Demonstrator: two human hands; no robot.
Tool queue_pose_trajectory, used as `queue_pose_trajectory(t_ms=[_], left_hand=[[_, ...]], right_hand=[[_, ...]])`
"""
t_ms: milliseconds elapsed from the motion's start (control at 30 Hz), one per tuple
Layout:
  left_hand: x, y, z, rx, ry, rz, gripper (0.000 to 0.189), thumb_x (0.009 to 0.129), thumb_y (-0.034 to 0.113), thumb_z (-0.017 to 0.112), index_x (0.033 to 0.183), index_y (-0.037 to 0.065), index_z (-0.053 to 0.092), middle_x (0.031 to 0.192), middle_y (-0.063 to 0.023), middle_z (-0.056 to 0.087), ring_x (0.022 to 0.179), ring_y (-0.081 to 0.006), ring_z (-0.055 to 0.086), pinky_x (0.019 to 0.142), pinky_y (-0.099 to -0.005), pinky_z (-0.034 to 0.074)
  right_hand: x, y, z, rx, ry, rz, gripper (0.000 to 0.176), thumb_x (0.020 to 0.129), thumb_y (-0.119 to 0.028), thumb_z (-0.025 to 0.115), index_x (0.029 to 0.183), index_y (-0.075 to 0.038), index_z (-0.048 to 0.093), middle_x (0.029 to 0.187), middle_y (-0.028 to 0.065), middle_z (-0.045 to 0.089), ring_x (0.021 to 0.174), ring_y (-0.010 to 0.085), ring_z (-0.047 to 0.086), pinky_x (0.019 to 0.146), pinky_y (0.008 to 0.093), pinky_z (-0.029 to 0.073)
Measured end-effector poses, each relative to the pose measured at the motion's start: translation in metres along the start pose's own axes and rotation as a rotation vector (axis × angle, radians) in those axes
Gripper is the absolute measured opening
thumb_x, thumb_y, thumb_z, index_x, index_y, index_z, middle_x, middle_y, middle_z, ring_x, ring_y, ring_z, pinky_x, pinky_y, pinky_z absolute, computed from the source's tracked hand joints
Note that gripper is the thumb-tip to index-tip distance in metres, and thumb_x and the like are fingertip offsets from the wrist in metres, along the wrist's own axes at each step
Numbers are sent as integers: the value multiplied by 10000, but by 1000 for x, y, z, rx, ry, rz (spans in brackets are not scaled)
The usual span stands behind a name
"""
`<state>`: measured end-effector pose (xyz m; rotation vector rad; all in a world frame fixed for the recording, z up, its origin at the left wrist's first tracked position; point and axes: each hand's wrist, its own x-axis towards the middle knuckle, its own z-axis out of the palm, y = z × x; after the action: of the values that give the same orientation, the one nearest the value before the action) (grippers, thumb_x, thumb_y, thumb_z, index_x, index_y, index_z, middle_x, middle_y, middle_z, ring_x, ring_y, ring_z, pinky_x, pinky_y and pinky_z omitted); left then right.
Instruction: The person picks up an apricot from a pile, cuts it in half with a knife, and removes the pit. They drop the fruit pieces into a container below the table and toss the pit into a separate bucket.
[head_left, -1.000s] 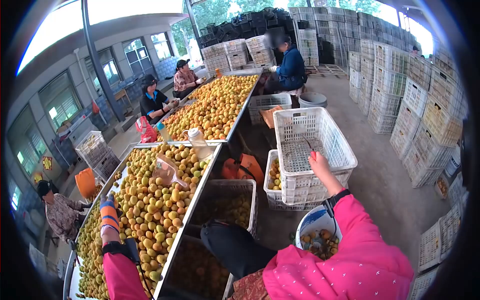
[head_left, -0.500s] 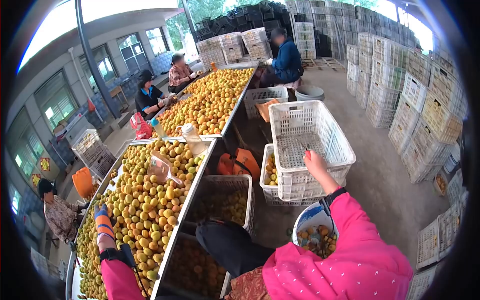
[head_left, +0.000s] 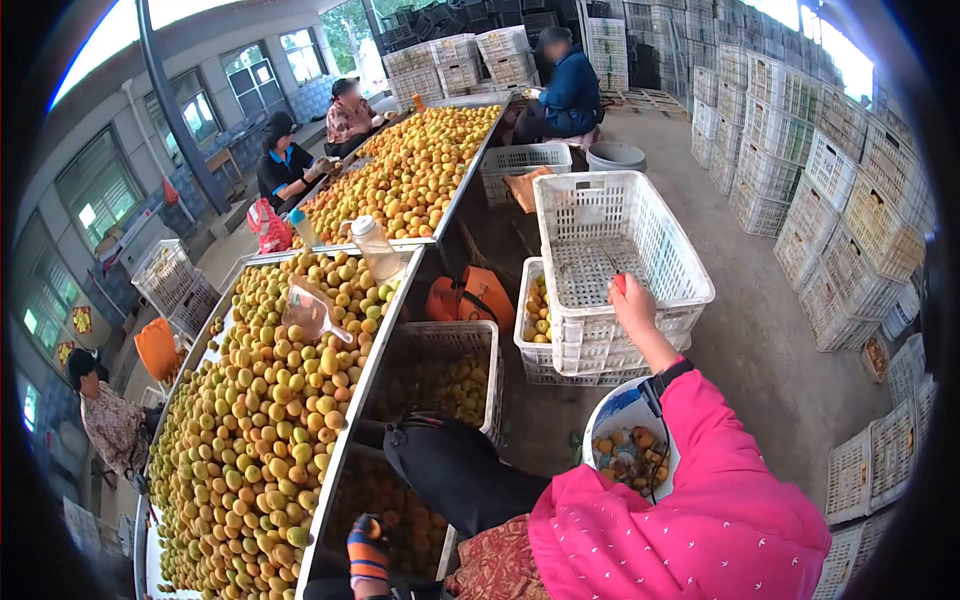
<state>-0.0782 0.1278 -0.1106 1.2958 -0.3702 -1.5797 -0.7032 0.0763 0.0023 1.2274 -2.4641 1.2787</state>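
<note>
My left hand (head_left: pixel 368 552), in an orange and dark striped glove, is low at the table's near edge, over a crate of fruit. Its fingers look curled together, and whatever they hold is hidden. My right hand (head_left: pixel 634 310) is closed around a small red-handled tool (head_left: pixel 620 283) with a thin tip, in front of an upper white crate (head_left: pixel 585 322). Yellow-green and orange apricots (head_left: pixel 265 420) cover the near table, where a clear scoop (head_left: pixel 308 309) lies on them. Below my right arm stands a white bucket (head_left: pixel 604 420) with fruit pieces inside.
Another apricot-covered table (head_left: pixel 470 170) adjoins the far end. Several people sit around the tables. A jug (head_left: pixel 376 248) stands near the table joint. Crates with fruit (head_left: pixel 492 385) sit beside my legs, near an orange container (head_left: pixel 488 295). Stacked crates (head_left: pixel 775 150) line the right side.
My left hand has moved from the apricots on the table, right and down past its edge toward my lap. My right hand stays by the white crate with the red-handled tool.
</note>
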Motion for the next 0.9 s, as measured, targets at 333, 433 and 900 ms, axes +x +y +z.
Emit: queue_pose_trajectory(t_ms=[333,433,900], left_hand=[[2,-97,-52,-280,23,-310,189,851,294,515,800,119,562,678,-2,530,637,-184,503,606,-337,439],[12,-129,-74,-288,141,-364,156,844,266,535,821,115,566,753,-11,560,701,-176,523,651,-328,449],[18,-125,-47,86,49,43,97,783,176,608,804,104,546,655,22,467,548,-107,409,508,-264,357]], right_hand=[[8,10,9,-84,3,0,313,821,-383,516,868,-74,505,754,173,607,732,385,577,621,476,434],[5,6,8,-77,6,-33,314,823,-386,512,871,-75,515,742,166,609,720,373,581,623,463,436],[-74,-110,28,862,-131,-24,125,885,-173,539,899,-53,507,685,19,546,584,66,504,530,184,415]])
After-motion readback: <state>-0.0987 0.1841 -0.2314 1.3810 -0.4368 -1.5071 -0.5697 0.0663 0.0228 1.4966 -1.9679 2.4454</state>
